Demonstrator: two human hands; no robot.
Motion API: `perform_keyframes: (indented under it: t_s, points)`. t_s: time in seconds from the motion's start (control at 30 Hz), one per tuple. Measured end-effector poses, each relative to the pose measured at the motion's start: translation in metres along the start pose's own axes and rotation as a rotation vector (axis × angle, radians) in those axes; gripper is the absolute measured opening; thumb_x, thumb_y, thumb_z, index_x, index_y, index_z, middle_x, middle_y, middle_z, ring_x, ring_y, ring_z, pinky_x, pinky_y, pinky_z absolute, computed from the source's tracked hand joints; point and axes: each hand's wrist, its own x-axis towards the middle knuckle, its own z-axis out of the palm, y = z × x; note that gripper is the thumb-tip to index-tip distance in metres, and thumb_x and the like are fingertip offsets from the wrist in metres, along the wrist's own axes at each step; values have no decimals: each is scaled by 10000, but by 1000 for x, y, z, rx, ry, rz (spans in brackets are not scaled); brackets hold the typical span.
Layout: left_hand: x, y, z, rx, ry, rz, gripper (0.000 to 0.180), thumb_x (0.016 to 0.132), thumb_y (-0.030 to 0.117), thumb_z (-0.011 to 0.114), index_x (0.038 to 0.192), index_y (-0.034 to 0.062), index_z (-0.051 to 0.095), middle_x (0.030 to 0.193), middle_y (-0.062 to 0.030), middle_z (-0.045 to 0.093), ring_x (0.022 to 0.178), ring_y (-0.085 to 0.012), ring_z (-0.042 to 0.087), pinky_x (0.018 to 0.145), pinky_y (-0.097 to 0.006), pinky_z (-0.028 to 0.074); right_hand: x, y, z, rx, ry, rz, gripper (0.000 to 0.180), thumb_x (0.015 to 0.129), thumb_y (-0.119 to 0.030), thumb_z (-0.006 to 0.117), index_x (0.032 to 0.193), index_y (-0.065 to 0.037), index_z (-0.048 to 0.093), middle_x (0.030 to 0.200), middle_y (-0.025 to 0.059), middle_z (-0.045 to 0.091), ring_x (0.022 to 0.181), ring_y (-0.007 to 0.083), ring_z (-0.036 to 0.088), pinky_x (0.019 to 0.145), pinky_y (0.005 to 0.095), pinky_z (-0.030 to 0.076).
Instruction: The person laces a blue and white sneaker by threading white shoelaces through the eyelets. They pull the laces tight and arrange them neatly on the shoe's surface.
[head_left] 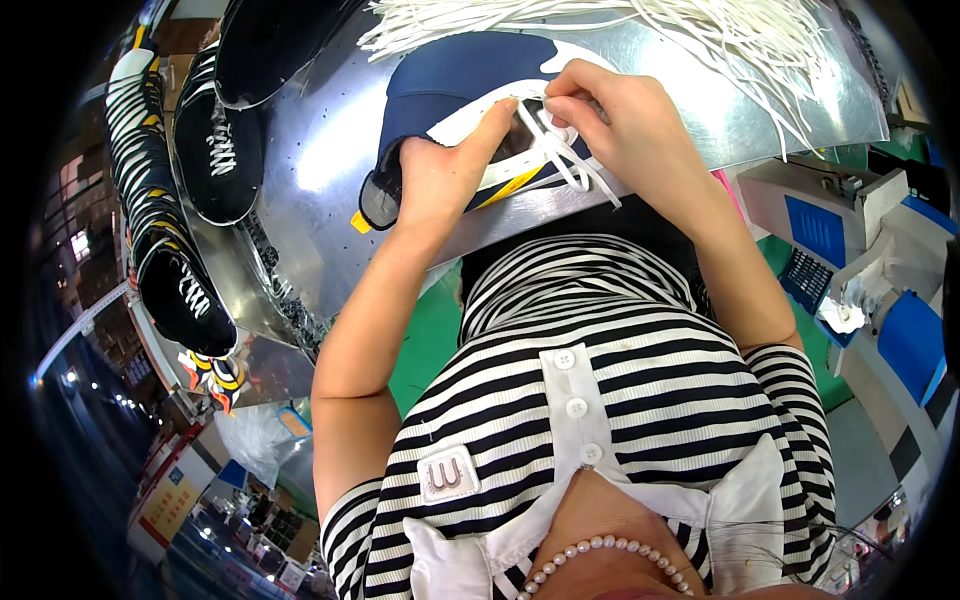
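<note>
- Pinching at the right side: thumb and forefinger of the right hand (630,125) pressed together on a white lace (552,148) at the shoe's eyelet edge; exact contact partly hidden by the fingers.
- Left hand (440,175) clasped about the navy shoe (440,90), thumb laid toward the pale eyelet edge, other fingers out of sight. Likely steadies the upper against the lace's pull.
- Lace crosses over itself, one end hanging loose toward the person; that slack presumably gives the fingers room.
- Navy shoe sits at the near side of the metal table (330,230), opening turned toward the person, probably so the edge can be seen while handled.
- Bundle of white laces (700,35) spread just beyond the shoe, seemingly kept within easy reach.
- Laced black shoe (195,155) at far left, apart from both hands, perhaps to keep it separate from the navy one.
</note>
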Motion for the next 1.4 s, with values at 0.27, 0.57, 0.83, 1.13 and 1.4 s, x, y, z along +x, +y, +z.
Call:
perform_keyframes:
  t_s: [0.27,0.57,0.83,1.13,1.4]
  points:
    - [-11,3,-2,33,-81,5,190,910,184,671,921,0,718,792,-43,703,721,-109,654,653,-274,506,23,-11,18,-350,-172,-33,147,880,-156,598,891,-10,608,749,189,670,754,373,674,671,456,526]
    - [7,4,-13,-92,-218,-103,349,812,156,801,1100,1,680,1021,-37,694,876,-113,619,809,-269,502,24,22,23,357,122,98,211,983,-231,554,1095,-64,620,778,66,665,730,196,649,683,308,492]
    - [12,15,-32,-284,-473,-368,311,840,175,746,1084,-6,679,968,-50,689,878,-121,614,800,-237,477,30,21,42,-53,94,126,236,996,-215,527,1181,-77,579,809,79,676,705,209,631,662,319,482]
    - [-58,65,-121,-792,156,216,316,804,-52,654,1108,-73,570,957,-100,576,836,-191,592,758,-290,506,32,31,44,-56,183,163,266,995,-225,482,1135,-19,574,849,249,666,837,442,640,757,515,497]
    - [-44,-10,-8,468,56,589,177,746,53,783,842,40,635,953,-85,636,864,-285,622,730,-364,496,12,19,24,788,324,126,178,995,-108,556,1136,-3,580,766,17,608,572,32,451,529,184,388]
